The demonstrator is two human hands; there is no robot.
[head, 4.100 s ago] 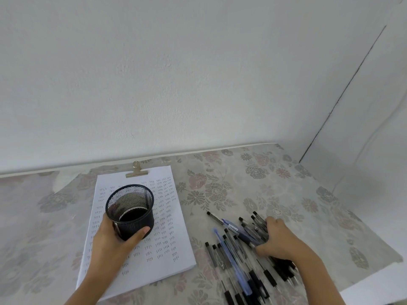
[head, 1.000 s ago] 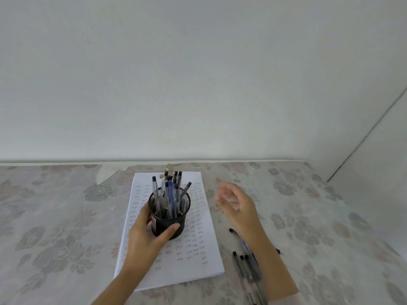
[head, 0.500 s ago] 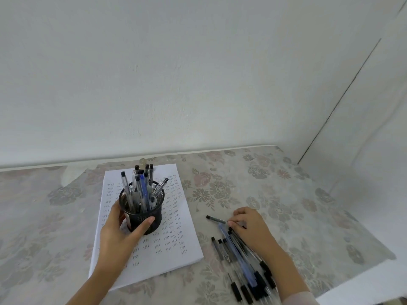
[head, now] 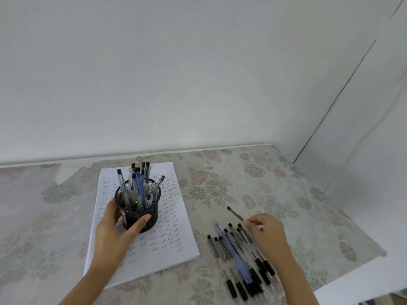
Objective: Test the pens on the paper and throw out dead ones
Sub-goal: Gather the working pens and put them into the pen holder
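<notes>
Left hand (head: 114,234) gripping pen cup (head: 137,211) (on paper (head: 167,234)), right hand (head: 267,230) pinching pen (head: 235,213)

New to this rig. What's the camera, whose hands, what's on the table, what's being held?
There is no machine here: a person works with two bare hands, and one wide-angle camera worn on their head looks forward and down, so there is only this one view.

On a table covered with a floral cloth lies a sheet of paper on a clipboard, filled with rows of small pen marks. A black mesh pen cup stands on the paper, with several pens upright in it.

The left hand is wrapped around the cup. To the right of the paper lies a loose pile of pens, mostly black-capped, with one blue. The right hand is at the far end of the pile, its fingertips pinching a single pen that points away from the rest.
</notes>
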